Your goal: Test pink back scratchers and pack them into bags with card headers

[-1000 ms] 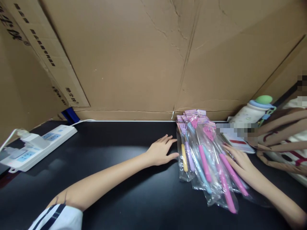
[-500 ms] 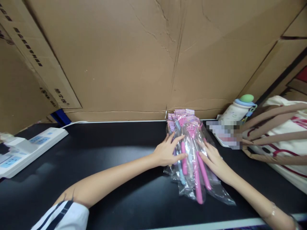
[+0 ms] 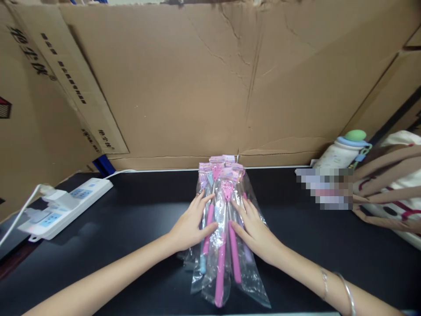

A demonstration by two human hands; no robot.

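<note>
A pile of back scratchers [image 3: 221,263] in clear plastic bags lies lengthwise on the black table, with claw-shaped heads at the far end and handles toward me. The handles are pink, light blue and purple. My left hand [image 3: 190,224] rests on the pile's left side, fingers spread, thumb over the bags. On the right side lies my right hand [image 3: 258,230], also with fingers apart, touching the bags. Neither hand is wrapped around a back scratcher. Printed header cards [image 3: 222,160] show at the far end. My hands and the upper bags hide part of the pile.
A white power strip [image 3: 70,208] with plugs in it lies at the left. Tall cardboard [image 3: 184,87] walls the back and sides of the black table [image 3: 138,210]. At the right stand a white bottle [image 3: 340,153] with a green-topped lid and a cloth bag [image 3: 388,188] with brown straps.
Both hands have come closer together around the pile. The back scratchers have shifted left into a narrower, straighter heap. My left hand moved from beside the pile onto it.
</note>
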